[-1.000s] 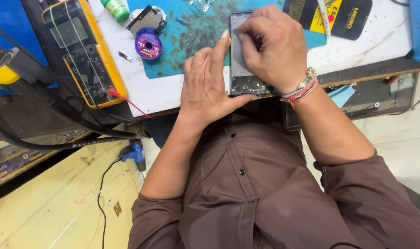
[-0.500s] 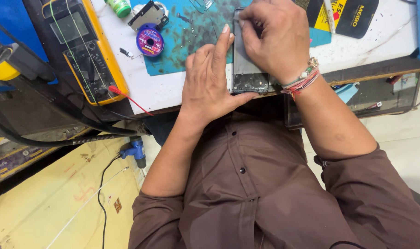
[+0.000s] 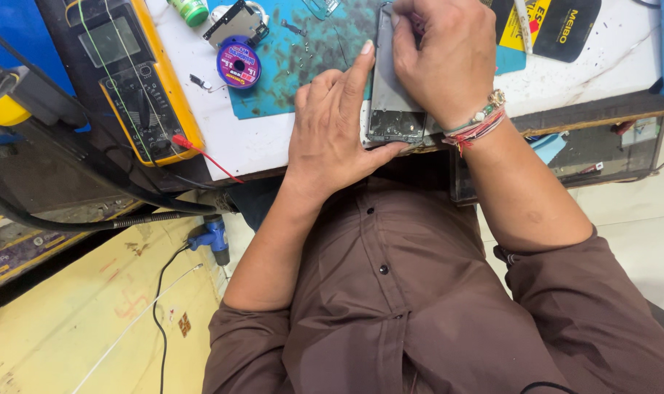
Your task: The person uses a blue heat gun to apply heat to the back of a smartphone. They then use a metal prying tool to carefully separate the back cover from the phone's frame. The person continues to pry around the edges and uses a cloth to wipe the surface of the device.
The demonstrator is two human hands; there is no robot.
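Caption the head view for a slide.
Left hand steadies an opened phone on a blue mat while right hand works on it, multimeter alongside.

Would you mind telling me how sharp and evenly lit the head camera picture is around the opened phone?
Head view: the left hand and right hand are sharp, with no motion blur; light is soft and even, without glare on the opened phone; the right hand hides its upper part; the yellow multimeter at the left edge looks stretched by the wide lens.

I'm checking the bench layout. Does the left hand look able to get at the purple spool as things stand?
Probably yes. The left hand rests beside the phone, and the purple spool lies just to its left on the teal mat, with only small loose bits between them.
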